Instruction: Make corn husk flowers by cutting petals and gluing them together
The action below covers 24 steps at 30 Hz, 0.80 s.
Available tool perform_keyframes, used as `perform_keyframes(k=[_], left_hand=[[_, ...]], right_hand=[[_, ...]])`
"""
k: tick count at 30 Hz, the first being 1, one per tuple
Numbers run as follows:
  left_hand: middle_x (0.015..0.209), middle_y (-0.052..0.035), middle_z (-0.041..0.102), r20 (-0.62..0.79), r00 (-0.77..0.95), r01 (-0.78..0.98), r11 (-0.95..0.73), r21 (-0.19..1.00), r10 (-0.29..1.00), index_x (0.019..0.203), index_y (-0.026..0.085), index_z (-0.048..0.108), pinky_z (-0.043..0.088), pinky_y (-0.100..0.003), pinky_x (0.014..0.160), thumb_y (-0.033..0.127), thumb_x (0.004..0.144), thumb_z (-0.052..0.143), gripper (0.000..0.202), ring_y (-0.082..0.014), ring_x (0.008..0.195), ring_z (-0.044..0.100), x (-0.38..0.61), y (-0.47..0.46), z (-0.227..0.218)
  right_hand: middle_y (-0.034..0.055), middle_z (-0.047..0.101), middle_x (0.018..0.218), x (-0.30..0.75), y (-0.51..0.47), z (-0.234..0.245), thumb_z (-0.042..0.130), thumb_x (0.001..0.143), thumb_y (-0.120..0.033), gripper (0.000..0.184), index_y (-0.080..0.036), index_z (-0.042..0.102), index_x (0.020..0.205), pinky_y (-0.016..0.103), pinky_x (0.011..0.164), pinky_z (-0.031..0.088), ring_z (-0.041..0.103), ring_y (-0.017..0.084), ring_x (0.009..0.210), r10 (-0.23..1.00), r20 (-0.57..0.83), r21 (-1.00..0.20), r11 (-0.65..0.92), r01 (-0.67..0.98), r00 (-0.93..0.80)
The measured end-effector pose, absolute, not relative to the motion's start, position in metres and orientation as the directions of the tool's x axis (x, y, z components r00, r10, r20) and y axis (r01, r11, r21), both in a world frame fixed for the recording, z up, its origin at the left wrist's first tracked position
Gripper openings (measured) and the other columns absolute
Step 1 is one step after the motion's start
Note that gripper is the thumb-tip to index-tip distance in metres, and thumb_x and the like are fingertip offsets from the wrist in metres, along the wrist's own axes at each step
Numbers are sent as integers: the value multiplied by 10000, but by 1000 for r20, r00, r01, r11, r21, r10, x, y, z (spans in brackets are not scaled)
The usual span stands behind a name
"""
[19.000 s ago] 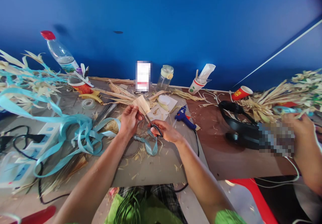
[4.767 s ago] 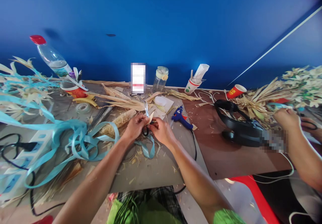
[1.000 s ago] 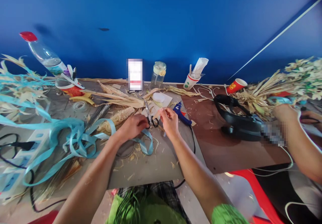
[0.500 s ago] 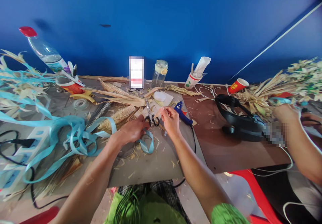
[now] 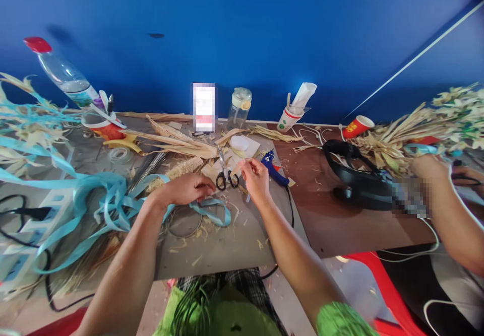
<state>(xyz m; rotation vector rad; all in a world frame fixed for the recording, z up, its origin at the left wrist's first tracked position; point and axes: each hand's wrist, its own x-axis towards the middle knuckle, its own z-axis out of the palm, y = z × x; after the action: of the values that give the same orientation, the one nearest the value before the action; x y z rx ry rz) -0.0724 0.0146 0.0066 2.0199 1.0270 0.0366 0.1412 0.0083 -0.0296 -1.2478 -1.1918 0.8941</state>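
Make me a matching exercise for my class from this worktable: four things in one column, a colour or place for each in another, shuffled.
1 scissors
2 glue gun
3 ribbon
4 plastic bottle

A capped in red
B dark blue, to the right of the right hand
C light blue, in loose loops
D black-handled, between the left hand and the right

Pairs: 1-D, 2-B, 3-C, 4-A

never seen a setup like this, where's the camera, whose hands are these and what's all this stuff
There's no machine here: a person works bare-handed, and one camera worn on their head looks forward and down. Their left hand is beside the scissors; their right hand pinches what looks like a small pale scrap. On the table are blue ribbon, dried corn husks, a corn cob and a glue gun. Far right is another person's hand.
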Motion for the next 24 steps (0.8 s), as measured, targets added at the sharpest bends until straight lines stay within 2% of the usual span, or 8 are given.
perform_keyframes(k=[2,4,8,11,15,17,21,24], left_hand=[[879,-30,699,-193,652,629,-381,678,733,917,203,688,423,-244,721,304,830,467,259,-174,801,611,-62,14,3],[936,-51,675,-125,680,612,-465,639,723,918,193,680,419,-257,781,275,824,462,251,-182,856,599,-52,12,-3],[959,-78,615,-166,713,636,-528,563,681,919,191,671,417,-273,783,219,807,445,253,-192,857,590,-46,9,-14],[966,-76,604,-189,729,623,-523,582,658,878,196,676,415,-275,779,164,765,451,253,-187,835,588,-52,8,-16],[868,-68,614,-200,728,619,-502,604,656,711,177,654,411,-275,748,111,692,440,225,-176,757,576,-58,8,-14],[827,-65,631,-220,728,624,-495,605,649,684,177,639,407,-274,734,114,683,441,208,-182,752,578,-59,8,-13],[867,-55,683,-232,677,669,-454,588,698,864,217,659,398,-264,703,184,763,440,243,-202,801,596,-55,5,-10],[852,-51,685,-264,656,710,-459,535,707,932,229,648,379,-256,647,250,766,497,226,-205,761,595,-52,3,-7]], right_hand=[[-53,403,533,142,8,-29,555,799,-472,335,-169,530,657,221,484,275,347,77,485,965,172,-982,152,112,197],[-52,408,533,142,8,-29,550,805,-461,326,-167,538,664,222,485,277,351,78,484,965,171,-982,150,115,196],[-55,396,526,143,7,-28,545,813,-455,321,-162,554,683,224,482,269,346,79,480,966,173,-981,150,125,194],[-55,396,525,143,7,-28,546,814,-458,323,-163,551,682,222,494,278,347,80,492,966,174,-980,151,128,189],[-52,404,535,142,8,-29,550,812,-457,322,-165,546,676,219,495,281,354,80,499,966,175,-981,153,123,191],[-50,407,539,142,7,-29,552,808,-462,326,-167,541,669,219,487,276,354,79,494,967,169,-982,149,117,191],[-53,404,534,142,7,-29,547,809,-472,331,-169,538,674,217,483,273,351,78,491,969,164,-983,144,114,184],[-57,397,530,142,7,-29,552,804,-472,330,-166,545,680,217,479,268,349,74,481,970,159,-984,140,111,183]])
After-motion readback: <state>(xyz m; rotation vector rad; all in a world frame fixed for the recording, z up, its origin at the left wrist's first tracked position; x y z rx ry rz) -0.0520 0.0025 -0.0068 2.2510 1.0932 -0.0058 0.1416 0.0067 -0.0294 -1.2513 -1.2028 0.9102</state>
